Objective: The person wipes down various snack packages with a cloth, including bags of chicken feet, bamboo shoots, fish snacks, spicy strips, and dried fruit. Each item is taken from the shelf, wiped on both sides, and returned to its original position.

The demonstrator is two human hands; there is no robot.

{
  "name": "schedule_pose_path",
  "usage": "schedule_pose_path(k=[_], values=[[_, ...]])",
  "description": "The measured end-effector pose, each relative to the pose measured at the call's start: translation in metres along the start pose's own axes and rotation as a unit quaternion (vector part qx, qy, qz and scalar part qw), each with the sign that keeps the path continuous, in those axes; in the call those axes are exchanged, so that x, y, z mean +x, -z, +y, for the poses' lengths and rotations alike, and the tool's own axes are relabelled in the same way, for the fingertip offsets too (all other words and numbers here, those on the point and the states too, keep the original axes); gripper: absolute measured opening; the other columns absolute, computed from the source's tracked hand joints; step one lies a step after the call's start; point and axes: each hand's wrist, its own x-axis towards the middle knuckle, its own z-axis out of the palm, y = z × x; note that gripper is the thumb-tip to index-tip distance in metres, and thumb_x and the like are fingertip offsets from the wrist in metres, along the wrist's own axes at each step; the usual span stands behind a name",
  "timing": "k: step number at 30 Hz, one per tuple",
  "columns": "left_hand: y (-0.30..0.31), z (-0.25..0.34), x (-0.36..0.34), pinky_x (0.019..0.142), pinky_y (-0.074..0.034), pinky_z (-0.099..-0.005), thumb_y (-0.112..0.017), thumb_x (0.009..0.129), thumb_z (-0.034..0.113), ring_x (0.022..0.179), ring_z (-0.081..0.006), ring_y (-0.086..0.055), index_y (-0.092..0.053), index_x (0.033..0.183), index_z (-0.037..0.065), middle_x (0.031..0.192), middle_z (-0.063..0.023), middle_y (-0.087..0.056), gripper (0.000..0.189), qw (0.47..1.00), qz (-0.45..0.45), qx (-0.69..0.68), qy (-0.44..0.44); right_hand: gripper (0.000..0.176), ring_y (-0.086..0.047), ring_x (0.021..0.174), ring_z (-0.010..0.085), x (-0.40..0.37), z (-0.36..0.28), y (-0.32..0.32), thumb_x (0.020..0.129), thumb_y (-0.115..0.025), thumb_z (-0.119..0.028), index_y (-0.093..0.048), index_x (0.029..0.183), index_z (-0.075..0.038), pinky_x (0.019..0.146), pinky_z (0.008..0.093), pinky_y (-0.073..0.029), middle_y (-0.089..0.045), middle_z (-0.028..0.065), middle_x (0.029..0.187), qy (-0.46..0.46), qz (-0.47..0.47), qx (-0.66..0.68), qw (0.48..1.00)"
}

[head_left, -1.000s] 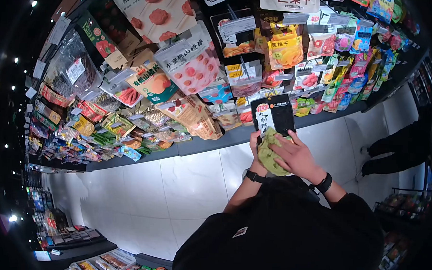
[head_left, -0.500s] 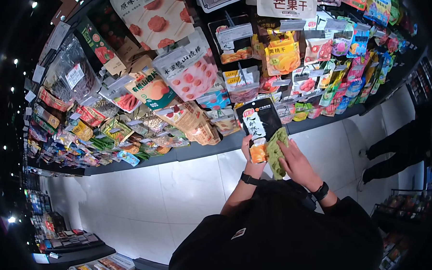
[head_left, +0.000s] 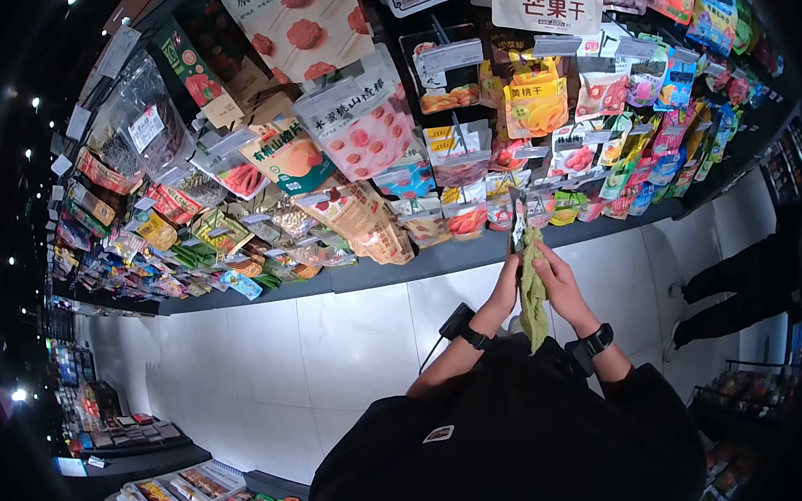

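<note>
A black snack pouch [head_left: 517,221] is seen nearly edge-on between my hands, its white label just showing. My left hand [head_left: 504,289] is on its left side, closed on it. Pressed against the pouch's right side is a crumpled green cloth [head_left: 532,297], hanging down toward my body. My right hand [head_left: 563,284] holds the cloth from the right, with the thumb and fingers around its upper part. Both hands are in front of the lower edge of the snack shelf.
Hanging snack bags, such as a yellow pouch [head_left: 536,100] and a pink-dotted bag [head_left: 362,128], fill the shelf [head_left: 373,278] ahead. A person's legs [head_left: 730,292] stand at the right. A display [head_left: 180,490] is at the lower left, over pale floor tiles [head_left: 243,378].
The black pouch has turned from showing its front to nearly edge-on. My hands have drawn closer together, with the cloth between them, and moved slightly right. The view has shifted a little.
</note>
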Motion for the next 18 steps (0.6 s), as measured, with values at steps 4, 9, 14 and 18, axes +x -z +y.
schedule_pose_path(k=[4,9,14,18], values=[[-0.040,0.017,-0.024,0.122,-0.012,-0.0375,-0.036,0.105,0.043,0.152,-0.0272,-0.009,-0.004,0.159,0.004,0.163,-0.0148,-0.011,0.074,0.977,-0.053,0.183,-0.096,0.041,-0.054,0.110,0.0114,0.016,0.012,0.014,0.106,-0.045,-0.019,-0.048,0.142,-0.001,0.098,0.0266,-0.043,-0.061,0.0076,0.125,0.018,0.025,-0.011,0.999],[-0.062,0.044,-0.048,0.121,-0.019,-0.0418,-0.019,0.106,0.052,0.153,-0.0340,-0.009,-0.004,0.160,0.009,0.166,-0.0147,0.002,0.071,0.875,-0.048,0.440,-0.196,0.043,-0.055,0.107,0.0117,0.017,-0.003,0.016,0.107,-0.042,-0.029,-0.048,0.140,0.000,0.096,0.0279,-0.044,-0.060,0.0036,0.118,0.001,-0.008,0.093,0.996],[-0.050,0.052,-0.047,0.116,-0.031,-0.0444,-0.045,0.103,0.030,0.148,-0.0377,-0.026,-0.033,0.154,0.008,0.162,-0.0182,-0.019,0.056,0.738,0.013,0.606,-0.298,0.033,-0.061,0.098,0.0098,0.007,-0.029,0.016,0.099,-0.060,-0.019,-0.058,0.126,0.001,0.087,0.0277,-0.049,-0.066,0.0055,0.111,-0.043,-0.037,0.099,0.993],[-0.036,0.079,-0.048,0.111,-0.035,-0.0452,-0.058,0.099,0.032,0.137,-0.0307,-0.041,-0.045,0.147,0.014,0.153,-0.0112,-0.040,0.053,0.896,0.068,0.374,-0.231,0.019,-0.069,0.080,0.0136,0.009,-0.028,0.028,0.096,-0.063,-0.011,-0.068,0.110,0.002,0.074,0.0259,-0.054,-0.072,0.0051,0.096,-0.068,0.050,0.125,0.989]])
